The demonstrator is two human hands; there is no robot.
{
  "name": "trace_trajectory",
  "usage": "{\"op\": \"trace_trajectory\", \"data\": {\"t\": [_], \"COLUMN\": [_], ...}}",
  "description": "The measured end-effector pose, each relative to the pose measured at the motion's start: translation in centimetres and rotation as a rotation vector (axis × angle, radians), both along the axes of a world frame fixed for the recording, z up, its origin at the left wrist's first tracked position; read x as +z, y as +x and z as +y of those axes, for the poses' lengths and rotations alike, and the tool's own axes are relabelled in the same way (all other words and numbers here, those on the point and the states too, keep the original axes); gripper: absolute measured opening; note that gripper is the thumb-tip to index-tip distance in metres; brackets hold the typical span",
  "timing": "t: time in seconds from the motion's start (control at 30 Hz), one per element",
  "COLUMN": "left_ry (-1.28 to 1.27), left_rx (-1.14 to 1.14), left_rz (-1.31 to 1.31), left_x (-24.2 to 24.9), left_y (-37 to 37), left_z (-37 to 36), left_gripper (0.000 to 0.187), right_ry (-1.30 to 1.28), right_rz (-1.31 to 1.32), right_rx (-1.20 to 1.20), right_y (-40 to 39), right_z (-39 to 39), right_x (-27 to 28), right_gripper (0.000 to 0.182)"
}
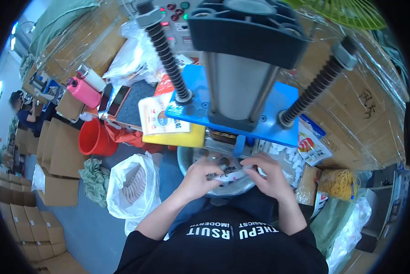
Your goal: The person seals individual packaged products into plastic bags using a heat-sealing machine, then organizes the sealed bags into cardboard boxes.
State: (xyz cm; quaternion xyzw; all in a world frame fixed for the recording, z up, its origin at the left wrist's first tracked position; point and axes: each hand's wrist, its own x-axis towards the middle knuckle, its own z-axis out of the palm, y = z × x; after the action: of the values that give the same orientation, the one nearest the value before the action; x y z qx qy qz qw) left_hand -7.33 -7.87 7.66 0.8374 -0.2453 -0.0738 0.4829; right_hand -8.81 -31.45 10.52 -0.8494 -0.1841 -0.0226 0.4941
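Note:
My left hand [199, 177] is closed, its fingertips on a small white plastic piece with dark print [234, 176]. My right hand [269, 177] faces it, thumb and fingers bent in a pinch at the right end of that piece. What lies between the right fingertips is too small to make out. Both hands are over a round basin [181, 160] in front of my lap. Just beyond them stands a press with a blue plate [191, 107], a grey cylinder [239, 86] and two threaded rods with springs. A blue tab [239, 146] hangs under the plate.
White small pieces [289, 157] are heaped right of the basin. On the left are a white bag [116, 182], a red bucket [95, 137], a pink bottle [84, 92] and cardboard boxes [61, 182]. Yellow rubber bands [339, 183] lie at right. Another person [29, 114] sits far left.

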Motion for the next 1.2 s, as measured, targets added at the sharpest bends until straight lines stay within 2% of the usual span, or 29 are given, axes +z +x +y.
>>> {"op": "trace_trajectory", "data": {"t": [0.03,0.07,0.1,0.13,0.17,0.2,0.27,0.33,0.43,0.47,0.53,0.63,0.7,0.73,0.8,0.83,0.9,0.93,1.0,1.07,1.13,1.17,1.2], "left_ry": [-0.013,-0.126,-0.232,-0.474,-0.474,-0.538,-0.603,-0.724,-0.757,-0.769,-0.768,-0.781,-0.134,0.097,0.167,0.173,0.625,0.687,0.406,0.369,0.289,0.281,0.291], "left_rx": [-0.018,0.030,0.080,0.087,0.078,0.136,0.292,0.338,0.376,0.376,0.384,0.401,0.258,0.317,0.575,0.579,0.423,0.382,0.398,0.416,0.453,0.457,0.502], "left_rz": [-0.003,0.310,0.627,0.771,0.780,0.830,0.881,0.874,0.855,0.852,0.814,0.796,0.581,0.441,-0.296,-0.293,-0.662,-0.702,-0.540,-0.528,-0.518,-0.514,-0.485], "left_x": [-0.7,-1.5,-2.2,-2.9,-3.5,-4.0,-3.9,-4.0,-6.6,-6.8,-7.3,-6.1,-4.0,-2.2,-0.9,-1.7,-3.9,-4.5,-5.9,-6.0,-4.7,-3.9,-2.7], "left_y": [-0.5,-1.1,-1.8,-2.4,-2.3,-2.2,-0.9,1.5,3.5,4.0,3.8,4.1,5.4,5.9,7.3,7.1,6.4,4.7,4.4,5.3,6.6,6.0,5.2], "left_z": [0.0,0.0,-0.2,-0.7,-1.1,-1.3,-1.7,-1.8,-1.8,-1.9,-2.0,-1.8,-0.3,0.9,4.2,5.8,7.8,7.8,9.4,9.7,9.0,8.3,7.2], "left_gripper": [0.011,0.011,0.013,0.019,0.019,0.019,0.016,0.015,0.016,0.016,0.016,0.017,0.019,0.028,0.036,0.036,0.044,0.044,0.044,0.035,0.027,0.027,0.024], "right_ry": [0.108,0.217,0.207,0.293,0.381,0.334,0.430,0.141,-0.304,-0.296,-0.518,-0.435,-0.326,-0.225,-0.129,-0.040,-0.047,-0.055,0.046,0.126,0.568,0.679,0.673], "right_rz": [0.042,0.081,0.079,0.200,0.322,0.221,0.313,0.185,0.055,0.046,0.054,0.028,0.083,0.149,0.154,0.166,0.074,-0.015,-0.037,-0.038,0.324,0.341,0.340], "right_rx": [-0.016,-0.027,-0.038,-0.085,-0.133,-0.171,-0.288,-0.324,-0.464,-0.457,-0.473,-0.597,-0.607,-0.613,-0.599,-0.591,-0.534,-0.483,-0.481,-0.472,-0.500,-0.494,-0.500], "right_y": [-0.2,-0.4,-0.6,-1.0,-1.3,-1.3,-1.2,-1.2,-2.6,-3.5,-4.5,-3.5,-2.4,-1.8,-0.9,-0.8,-0.8,-0.8,-0.4,-1.2,-1.0,-0.9,-1.1], "right_z": [0.3,0.5,0.8,1.1,1.3,1.5,0.3,-2.8,-6.0,-6.9,-8.0,-7.0,-6.8,-6.6,-6.2,-6.0,-6.4,-6.5,-6.4,-6.0,-4.3,-3.8,-3.5], "right_x": [-0.9,-1.7,-2.6,-3.5,-3.9,-3.9,-3.9,-3.5,-2.0,-3.2,-6.7,-7.2,-6.8,-6.6,-6.2,-6.1,-6.7,-7.2,-8.6,-8.5,-6.6,-6.1,-5.9], "right_gripper": [0.025,0.029,0.029,0.033,0.036,0.041,0.042,0.036,0.027,0.027,0.026,0.023,0.025,0.027,0.030,0.032,0.034,0.036,0.032,0.028,0.021,0.017,0.017]}}
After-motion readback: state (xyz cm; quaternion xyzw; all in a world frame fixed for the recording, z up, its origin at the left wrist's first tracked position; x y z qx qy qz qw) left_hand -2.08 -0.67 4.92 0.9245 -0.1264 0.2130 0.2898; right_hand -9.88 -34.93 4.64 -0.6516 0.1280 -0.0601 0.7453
